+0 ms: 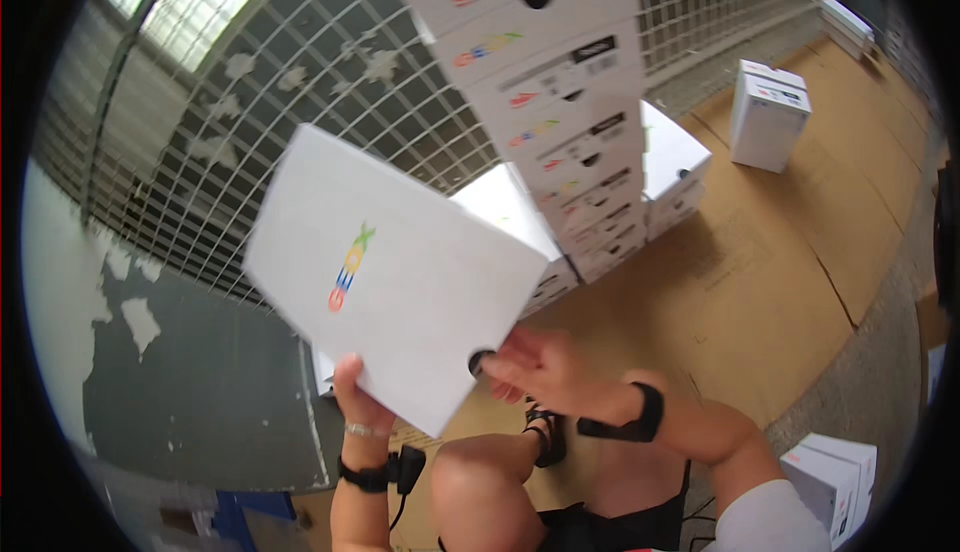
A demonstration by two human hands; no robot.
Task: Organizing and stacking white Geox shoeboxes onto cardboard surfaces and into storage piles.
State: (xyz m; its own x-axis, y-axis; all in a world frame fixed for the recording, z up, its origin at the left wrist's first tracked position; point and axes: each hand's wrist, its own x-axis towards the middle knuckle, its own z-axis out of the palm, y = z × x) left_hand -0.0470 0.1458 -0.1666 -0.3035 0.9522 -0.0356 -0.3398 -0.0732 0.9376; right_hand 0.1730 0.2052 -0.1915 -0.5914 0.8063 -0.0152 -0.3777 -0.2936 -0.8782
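- The white box is up off the floor, tilted, in front of the tall stack of boxes
- Left hand clasps its lower edge, thumb on top
- Right hand pinches the edge by the dark finger hole
- Looks like mid-handling; the next move seems to call for an even, two-handed grip

A wire fence stands near a bright window. Brown cardboard covers part of the grey floor.
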